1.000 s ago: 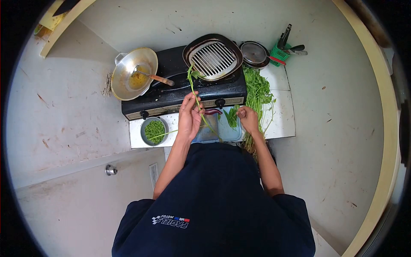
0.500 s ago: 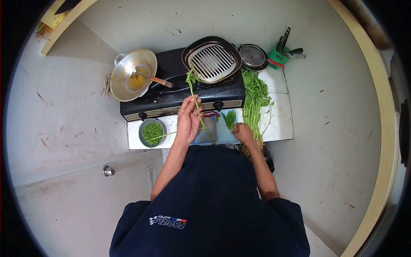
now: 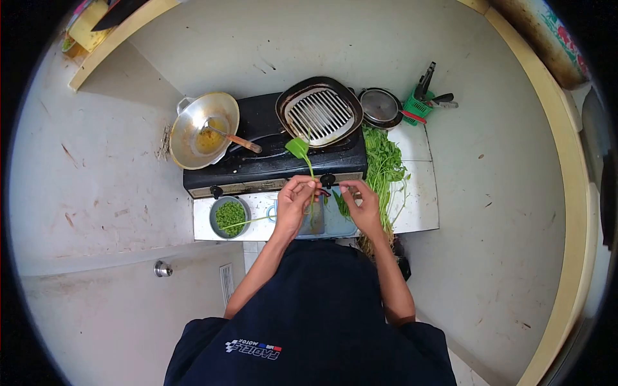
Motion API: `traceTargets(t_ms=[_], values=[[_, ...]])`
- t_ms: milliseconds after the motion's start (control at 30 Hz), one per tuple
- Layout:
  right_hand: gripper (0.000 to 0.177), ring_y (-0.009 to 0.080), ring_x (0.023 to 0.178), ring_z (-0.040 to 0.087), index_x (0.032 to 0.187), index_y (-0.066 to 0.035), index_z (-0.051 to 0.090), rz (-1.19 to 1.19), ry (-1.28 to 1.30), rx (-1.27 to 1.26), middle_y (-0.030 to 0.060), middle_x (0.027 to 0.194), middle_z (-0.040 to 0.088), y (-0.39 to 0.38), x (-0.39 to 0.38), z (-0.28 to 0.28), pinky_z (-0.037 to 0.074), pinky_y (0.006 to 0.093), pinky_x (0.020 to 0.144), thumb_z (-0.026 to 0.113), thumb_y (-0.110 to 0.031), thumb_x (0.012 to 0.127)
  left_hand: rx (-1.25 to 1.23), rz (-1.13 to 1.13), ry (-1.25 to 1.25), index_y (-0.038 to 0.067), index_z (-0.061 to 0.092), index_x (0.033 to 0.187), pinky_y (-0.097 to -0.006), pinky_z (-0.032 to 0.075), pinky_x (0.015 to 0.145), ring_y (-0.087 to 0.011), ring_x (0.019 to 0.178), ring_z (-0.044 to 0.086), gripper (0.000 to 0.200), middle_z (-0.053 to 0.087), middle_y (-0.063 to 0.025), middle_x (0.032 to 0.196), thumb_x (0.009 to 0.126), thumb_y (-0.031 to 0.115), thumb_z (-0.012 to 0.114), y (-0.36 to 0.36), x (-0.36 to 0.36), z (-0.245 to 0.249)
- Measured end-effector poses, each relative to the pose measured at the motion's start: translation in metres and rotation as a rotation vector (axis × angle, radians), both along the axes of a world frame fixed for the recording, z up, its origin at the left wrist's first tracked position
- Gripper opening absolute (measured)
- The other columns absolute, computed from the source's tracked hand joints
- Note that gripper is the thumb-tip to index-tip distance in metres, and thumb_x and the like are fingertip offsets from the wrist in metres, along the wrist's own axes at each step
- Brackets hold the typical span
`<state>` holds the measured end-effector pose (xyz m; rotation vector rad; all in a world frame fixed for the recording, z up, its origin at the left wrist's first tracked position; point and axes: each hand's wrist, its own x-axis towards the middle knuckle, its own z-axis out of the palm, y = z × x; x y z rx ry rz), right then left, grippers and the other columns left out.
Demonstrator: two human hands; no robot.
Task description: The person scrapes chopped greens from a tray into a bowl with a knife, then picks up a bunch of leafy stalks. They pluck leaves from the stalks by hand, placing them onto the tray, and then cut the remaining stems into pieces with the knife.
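My left hand (image 3: 297,201) pinches a water spinach stem (image 3: 311,168) upright above the blue cutting board (image 3: 335,225). A broad green leaf tops the stem, and its lower end hangs below my fingers. Close by on the right, my right hand (image 3: 362,207) is closed, with thumb and forefinger together; whether anything lies between them is too small to see. Picked green leaves (image 3: 340,203) rest on the board beside that hand, partly hidden. A dark red chili (image 3: 324,192) shows between my hands. The leafy bunch of water spinach (image 3: 384,168) lies right of the board.
Behind the board stands a black gas stove (image 3: 257,168) with a wok (image 3: 201,138) and a grill pan (image 3: 322,116). A bowl of chopped greens (image 3: 230,217) sits at the left. At the right back are a lidded pan (image 3: 380,106) and a green utensil basket (image 3: 418,106).
My right hand has moved up and left from the leaves on the board towards the stem. My left hand has shifted right and lower with the stem. The whole view has tilted slightly upward.
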<state>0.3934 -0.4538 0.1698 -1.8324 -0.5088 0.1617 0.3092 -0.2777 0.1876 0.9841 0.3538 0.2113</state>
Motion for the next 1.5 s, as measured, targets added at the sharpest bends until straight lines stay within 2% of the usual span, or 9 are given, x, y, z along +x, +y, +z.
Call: traceTargets(t_ms=[133, 233, 367, 567, 667, 767, 867, 1000, 1500], values=[[0.015, 0.0189, 0.079, 0.069, 0.103, -0.001, 0.07, 0.014, -0.094, 0.243, 0.0102, 0.095, 0.07, 0.02, -0.005, 0.064, 0.052, 0.0301, 0.068, 0.073, -0.006, 0.088, 0.168, -0.079, -0.02, 0.002, 0.063, 0.108, -0.0286, 0.052, 0.079, -0.0111, 0.092, 0.064, 0.012, 0.068, -0.0049, 0.102, 0.098, 0.009, 0.065, -0.012, -0.002, 0.0], [0.015, 0.0184, 0.08, 0.07, 0.101, -0.001, 0.07, 0.054, -0.199, 0.189, 0.0104, 0.093, 0.07, 0.024, -0.005, 0.077, 0.052, 0.0301, 0.069, 0.074, -0.005, 0.087, 0.211, -0.139, -0.066, 0.002, 0.063, 0.107, -0.0289, 0.051, 0.079, -0.0111, 0.093, 0.064, 0.012, 0.068, -0.004, 0.101, 0.098, 0.009, 0.065, -0.016, -0.003, 0.0], [0.014, 0.0193, 0.078, 0.069, 0.098, 0.0, 0.071, 0.006, -0.151, 0.185, 0.0106, 0.09, 0.072, 0.025, -0.007, 0.075, 0.052, 0.0309, 0.071, 0.074, -0.005, 0.086, 0.226, -0.183, -0.066, 0.003, 0.063, 0.11, -0.0294, 0.051, 0.079, -0.0119, 0.091, 0.063, 0.013, 0.066, -0.0038, 0.098, 0.099, 0.01, 0.063, -0.015, -0.003, 0.005], [0.013, 0.0178, 0.08, 0.067, 0.097, -0.001, 0.071, -0.002, -0.121, 0.221, 0.0102, 0.091, 0.073, 0.022, -0.005, 0.058, 0.052, 0.0302, 0.072, 0.075, -0.006, 0.086, -0.002, -0.192, -0.053, 0.0, 0.061, 0.117, -0.0303, 0.055, 0.079, -0.0132, 0.09, 0.063, 0.019, 0.065, -0.0057, 0.102, 0.102, 0.013, 0.059, -0.018, -0.001, 0.012], [0.009, 0.0129, 0.087, 0.064, 0.097, 0.0, 0.07, 0.029, -0.062, 0.277, 0.0093, 0.099, 0.07, 0.022, -0.008, 0.056, 0.05, 0.0264, 0.078, 0.073, -0.003, 0.089, -0.081, -0.189, -0.087, 0.001, 0.061, 0.114, -0.0332, 0.058, 0.082, -0.014, 0.092, 0.064, 0.017, 0.065, -0.0061, 0.104, 0.102, 0.013, 0.059, -0.019, 0.002, 0.01], [0.009, 0.0132, 0.087, 0.064, 0.097, 0.001, 0.069, 0.021, -0.094, 0.283, 0.0101, 0.103, 0.067, 0.023, -0.011, 0.055, 0.051, 0.026, 0.078, 0.072, -0.002, 0.089, -0.153, -0.158, -0.094, 0.002, 0.061, 0.112, -0.0358, 0.059, 0.085, -0.0144, 0.093, 0.065, 0.015, 0.065, -0.0063, 0.106, 0.102, 0.012, 0.058, -0.02, 0.005, 0.013], [0.01, 0.0127, 0.088, 0.063, 0.1, 0.002, 0.067, 0.018, -0.088, 0.309, 0.0092, 0.104, 0.065, 0.024, -0.014, 0.055, 0.051, 0.0256, 0.078, 0.071, -0.001, 0.09, -0.122, -0.142, -0.08, 0.002, 0.061, 0.11, -0.037, 0.059, 0.087, -0.0147, 0.098, 0.065, 0.012, 0.065, -0.0063, 0.108, 0.102, 0.01, 0.059, -0.023, 0.007, 0.021], [0.012, 0.0119, 0.089, 0.063, 0.101, 0.004, 0.067, -0.014, 0.099, 0.335, 0.0088, 0.105, 0.065, 0.024, -0.017, 0.053, 0.051, 0.0254, 0.079, 0.07, -0.002, 0.092, -0.106, -0.142, -0.093, 0.002, 0.063, 0.108, -0.0374, 0.058, 0.089, -0.0147, 0.1, 0.065, 0.011, 0.066, -0.0061, 0.108, 0.1, 0.009, 0.061, -0.025, 0.008, 0.016], [0.012, 0.0151, 0.085, 0.064, 0.1, 0.003, 0.067, -0.014, -0.127, 0.225, 0.0104, 0.101, 0.065, 0.021, -0.015, 0.055, 0.052, 0.027, 0.075, 0.071, -0.002, 0.09, -0.383, -0.154, -0.037, 0.005, 0.062, 0.112, -0.0382, 0.057, 0.092, -0.0168, 0.103, 0.066, 0.013, 0.067, -0.0064, 0.112, 0.1, 0.008, 0.06, -0.024, 0.01, 0.001]])
